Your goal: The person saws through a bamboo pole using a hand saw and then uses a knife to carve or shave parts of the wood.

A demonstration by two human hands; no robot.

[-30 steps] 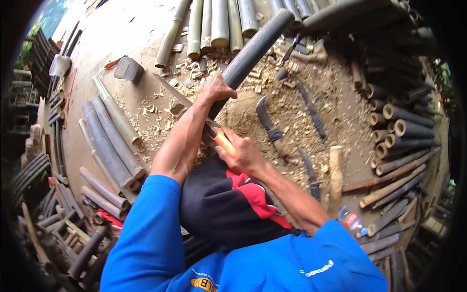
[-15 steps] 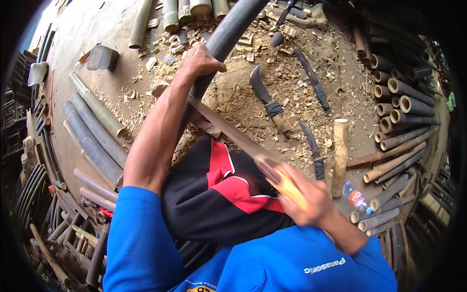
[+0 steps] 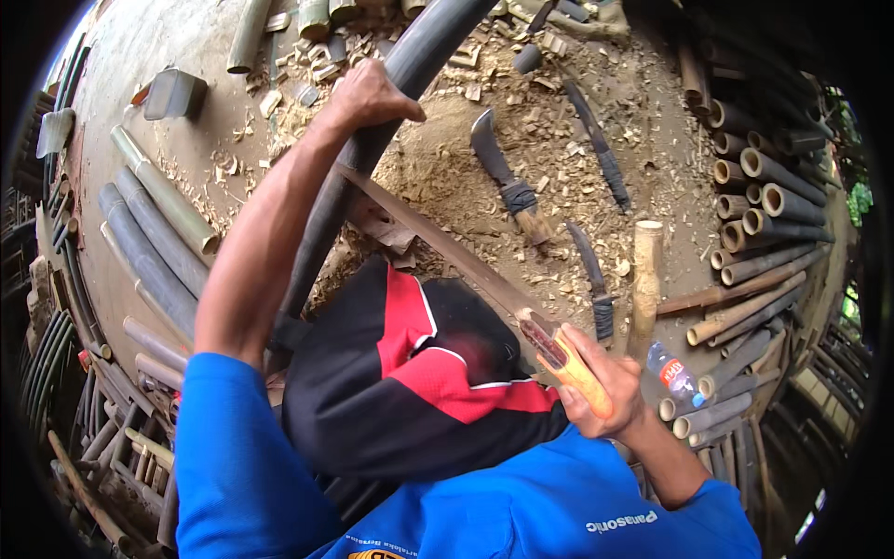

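Note:
A long dark bamboo pole (image 3: 410, 70) slants from the top of the view down past my left forearm. My left hand (image 3: 372, 93) is closed around it, with the thumb across its upper side. In my right hand (image 3: 610, 382) is the yellow-orange handle of a handsaw (image 3: 447, 250). Its long brown blade runs up and to the left, and the tip end lies against the pole just below my left hand. Any cut there is too small to make out. Beneath the blade lie my black and red trousers (image 3: 447, 382).
Wood chips and sawdust cover the ground ahead, with a hooked machete (image 3: 494, 154) and knives (image 3: 596, 144) among them. An upright bamboo piece (image 3: 645, 279) and a plastic bottle (image 3: 672, 371) are at the right. Stacked bamboo (image 3: 778, 224) lies beyond; more poles (image 3: 144, 242) lie left.
My right hand has drawn the saw back, down and to the right, so more of its blade shows. The left hand keeps its grip on the pole. The whole view has shifted slightly.

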